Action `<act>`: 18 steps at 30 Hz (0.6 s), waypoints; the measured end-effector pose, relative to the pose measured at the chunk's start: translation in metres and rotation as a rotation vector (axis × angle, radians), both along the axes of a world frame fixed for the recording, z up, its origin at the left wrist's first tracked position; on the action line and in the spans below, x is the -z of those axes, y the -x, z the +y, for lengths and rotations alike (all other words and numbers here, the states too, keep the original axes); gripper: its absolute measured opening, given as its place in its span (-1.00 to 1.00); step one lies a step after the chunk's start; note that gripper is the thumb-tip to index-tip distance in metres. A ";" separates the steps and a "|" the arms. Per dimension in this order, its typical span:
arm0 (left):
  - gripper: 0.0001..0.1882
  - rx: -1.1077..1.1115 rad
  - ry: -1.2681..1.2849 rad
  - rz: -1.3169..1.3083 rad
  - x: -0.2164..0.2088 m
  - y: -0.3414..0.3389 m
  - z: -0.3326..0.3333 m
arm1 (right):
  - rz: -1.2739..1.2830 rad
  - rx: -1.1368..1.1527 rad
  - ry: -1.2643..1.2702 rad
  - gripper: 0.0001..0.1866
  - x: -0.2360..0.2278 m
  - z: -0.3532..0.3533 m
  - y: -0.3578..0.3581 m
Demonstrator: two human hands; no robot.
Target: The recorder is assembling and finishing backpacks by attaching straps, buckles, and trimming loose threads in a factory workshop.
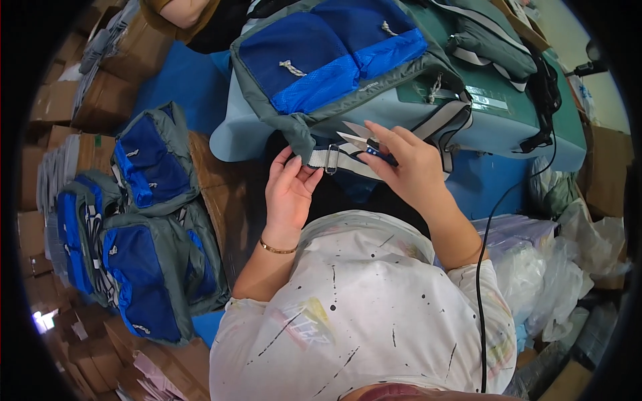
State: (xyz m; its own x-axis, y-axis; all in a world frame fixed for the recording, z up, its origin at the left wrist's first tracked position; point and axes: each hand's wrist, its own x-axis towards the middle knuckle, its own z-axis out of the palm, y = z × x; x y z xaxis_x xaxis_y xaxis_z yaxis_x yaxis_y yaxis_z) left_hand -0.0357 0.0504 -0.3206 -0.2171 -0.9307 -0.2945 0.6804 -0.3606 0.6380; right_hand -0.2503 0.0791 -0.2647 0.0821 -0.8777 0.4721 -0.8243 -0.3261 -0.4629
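Observation:
A grey-green bag with blue pockets [294, 50] lies on the table in front of me, one corner hanging over the near edge. At that corner my left hand [286, 190] pinches a white-and-dark webbing strap [348, 164], close to where it joins the bag. Just right of these fingers, a metal slider buckle [332, 159] sits on the strap. My right hand [413, 167] is closed around a pair of thread snips [356, 138] with dark blue handles. The snips' blades are apart and point left, above the strap.
Several similar bags [150, 274] are piled beside a cardboard box at left. Another grey-green bag [498, 53] with straps lies on the table's far right. A black cable [491, 227] runs down past my right arm. Clear plastic bags [535, 267] lie at right. Another person's arm [184, 10] shows at top left.

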 end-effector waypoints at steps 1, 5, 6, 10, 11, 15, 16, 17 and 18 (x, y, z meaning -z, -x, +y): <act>-0.67 0.007 -0.002 0.000 0.002 0.001 -0.001 | -0.041 -0.003 -0.004 -0.56 0.000 0.002 -0.004; -0.66 0.022 0.014 -0.012 0.003 0.010 -0.003 | -0.094 0.019 -0.018 -0.55 0.015 0.016 -0.022; -0.65 0.014 0.018 -0.004 0.003 0.013 -0.003 | -0.100 0.024 -0.010 -0.54 0.020 0.019 -0.025; -0.65 -0.006 0.030 0.007 0.003 0.024 -0.004 | -0.141 0.083 0.007 -0.53 0.033 0.023 -0.038; -0.66 -0.032 0.026 0.014 0.002 0.027 -0.003 | -0.116 0.096 0.011 -0.52 0.034 0.024 -0.040; -0.65 -0.076 0.027 0.021 0.009 0.028 -0.004 | -0.056 0.102 0.010 -0.52 0.036 0.027 -0.043; -0.65 -0.072 0.028 0.020 0.011 0.028 -0.005 | -0.032 0.087 -0.009 -0.52 0.035 0.028 -0.044; -0.64 -0.070 0.036 0.027 0.012 0.028 -0.004 | -0.034 0.087 -0.009 -0.52 0.035 0.029 -0.043; -0.63 -0.069 0.044 0.034 0.013 0.027 -0.004 | -0.035 0.076 -0.008 -0.52 0.035 0.029 -0.042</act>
